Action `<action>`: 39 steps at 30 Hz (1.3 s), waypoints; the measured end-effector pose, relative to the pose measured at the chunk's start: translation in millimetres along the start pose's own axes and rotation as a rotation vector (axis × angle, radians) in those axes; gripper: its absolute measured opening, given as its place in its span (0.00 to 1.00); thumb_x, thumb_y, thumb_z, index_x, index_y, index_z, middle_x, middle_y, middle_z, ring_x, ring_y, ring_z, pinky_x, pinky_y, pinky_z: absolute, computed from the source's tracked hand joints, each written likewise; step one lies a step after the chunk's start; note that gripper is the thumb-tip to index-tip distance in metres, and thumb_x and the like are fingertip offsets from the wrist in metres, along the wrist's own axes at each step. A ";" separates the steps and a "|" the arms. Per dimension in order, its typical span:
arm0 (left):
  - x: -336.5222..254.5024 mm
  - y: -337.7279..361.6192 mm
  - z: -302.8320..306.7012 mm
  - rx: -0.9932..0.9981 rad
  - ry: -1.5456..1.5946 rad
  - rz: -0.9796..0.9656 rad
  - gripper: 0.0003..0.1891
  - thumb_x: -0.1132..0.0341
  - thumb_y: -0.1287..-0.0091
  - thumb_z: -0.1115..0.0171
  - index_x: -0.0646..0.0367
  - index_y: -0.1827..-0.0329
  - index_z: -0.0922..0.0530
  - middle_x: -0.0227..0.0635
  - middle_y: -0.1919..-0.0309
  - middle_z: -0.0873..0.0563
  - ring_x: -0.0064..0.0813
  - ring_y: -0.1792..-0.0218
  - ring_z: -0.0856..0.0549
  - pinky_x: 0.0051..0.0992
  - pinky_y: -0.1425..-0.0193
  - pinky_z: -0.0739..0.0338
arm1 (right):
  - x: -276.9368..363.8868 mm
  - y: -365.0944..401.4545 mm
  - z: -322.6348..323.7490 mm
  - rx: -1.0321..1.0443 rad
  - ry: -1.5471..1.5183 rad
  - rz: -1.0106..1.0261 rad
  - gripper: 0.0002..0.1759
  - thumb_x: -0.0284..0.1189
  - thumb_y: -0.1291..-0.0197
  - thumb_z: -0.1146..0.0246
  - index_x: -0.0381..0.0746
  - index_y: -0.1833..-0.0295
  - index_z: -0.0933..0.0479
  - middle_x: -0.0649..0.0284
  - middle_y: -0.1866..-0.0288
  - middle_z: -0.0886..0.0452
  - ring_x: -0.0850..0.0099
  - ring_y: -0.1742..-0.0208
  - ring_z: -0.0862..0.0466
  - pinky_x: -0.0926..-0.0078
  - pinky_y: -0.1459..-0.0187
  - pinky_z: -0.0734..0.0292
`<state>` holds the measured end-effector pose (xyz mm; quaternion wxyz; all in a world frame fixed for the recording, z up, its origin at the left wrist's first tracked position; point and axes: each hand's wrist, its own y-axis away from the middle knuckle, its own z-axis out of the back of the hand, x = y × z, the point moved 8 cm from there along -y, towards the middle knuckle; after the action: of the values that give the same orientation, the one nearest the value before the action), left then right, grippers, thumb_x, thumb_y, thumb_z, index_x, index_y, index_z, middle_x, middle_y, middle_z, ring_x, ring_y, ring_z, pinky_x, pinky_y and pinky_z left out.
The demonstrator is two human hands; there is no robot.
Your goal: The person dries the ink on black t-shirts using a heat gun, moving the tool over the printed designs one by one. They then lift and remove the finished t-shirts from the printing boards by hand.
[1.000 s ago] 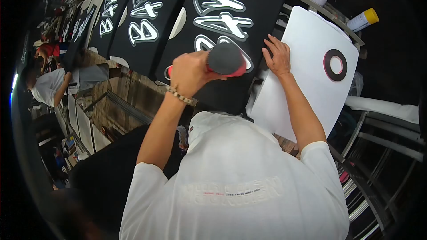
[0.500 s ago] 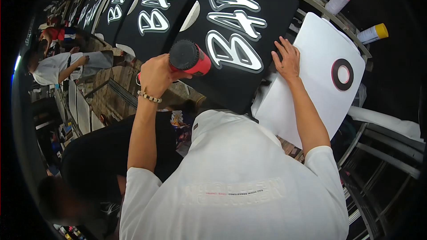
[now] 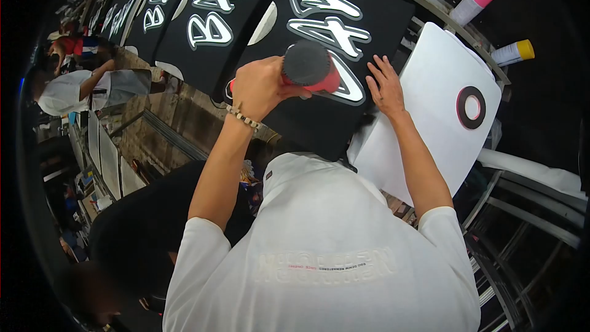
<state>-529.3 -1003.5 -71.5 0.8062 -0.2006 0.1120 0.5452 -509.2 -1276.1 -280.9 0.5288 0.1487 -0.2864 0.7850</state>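
My left hand (image 3: pixel 261 89), with a beaded bracelet at the wrist, is wrapped round a red heat gun (image 3: pixel 307 64) with a black round vented back end. The heat gun is over the nearest black fabric panel (image 3: pixel 319 120) and hides part of its white "BAY" print (image 3: pixel 335 35). Its front end is out of sight underneath. My right hand (image 3: pixel 387 86) lies with fingers spread at the panel's right edge, between it and a white board (image 3: pixel 430 104). Nothing is held in that hand.
A black tape roll (image 3: pixel 471 107) lies on the white board. A pink-capped can (image 3: pixel 472 3) and a yellow-capped can (image 3: pixel 513 53) stand along the rail. More printed panels (image 3: pixel 212 9) run to the left. A person in white (image 3: pixel 92 86) stands farther left; another in black (image 3: pixel 147 227) is close by.
My left hand has moved right with the heat gun, from the panel's left side to over the print's first letter. My right hand has shifted slightly left.
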 end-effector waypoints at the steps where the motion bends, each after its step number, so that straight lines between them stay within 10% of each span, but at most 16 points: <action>1: -0.9 -3.6 0.4 0.000 0.002 0.002 0.28 0.42 0.56 0.14 0.52 0.59 0.11 0.34 0.69 0.10 0.45 0.67 0.10 0.39 0.62 0.17 | -0.4 -0.7 -0.3 -0.001 -0.039 -0.010 0.22 0.36 0.23 0.37 0.37 0.30 0.17 0.54 0.19 0.25 0.50 0.14 0.34 0.53 0.17 0.37; 26: 114.1 -4.3 58.3 0.099 -0.159 0.209 0.29 0.42 0.52 0.14 0.51 0.54 0.10 0.35 0.68 0.08 0.43 0.65 0.09 0.38 0.59 0.15 | 5.4 -10.1 -0.1 -0.006 0.036 -0.050 0.23 0.35 0.28 0.31 0.43 0.31 0.16 0.57 0.21 0.24 0.48 0.19 0.30 0.53 0.20 0.33; 39: 69.4 -44.0 18.3 -0.075 -0.001 -0.039 0.29 0.40 0.56 0.14 0.56 0.67 0.13 0.36 0.71 0.10 0.44 0.68 0.10 0.39 0.63 0.16 | 6.7 -8.6 0.3 -0.016 0.036 -0.096 0.23 0.34 0.27 0.33 0.43 0.29 0.17 0.58 0.20 0.24 0.49 0.18 0.31 0.54 0.19 0.34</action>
<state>-463.0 -951.7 -74.0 0.8088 -0.2324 0.0872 0.5331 -504.0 -1268.9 -274.5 0.5722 0.1441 -0.2757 0.7588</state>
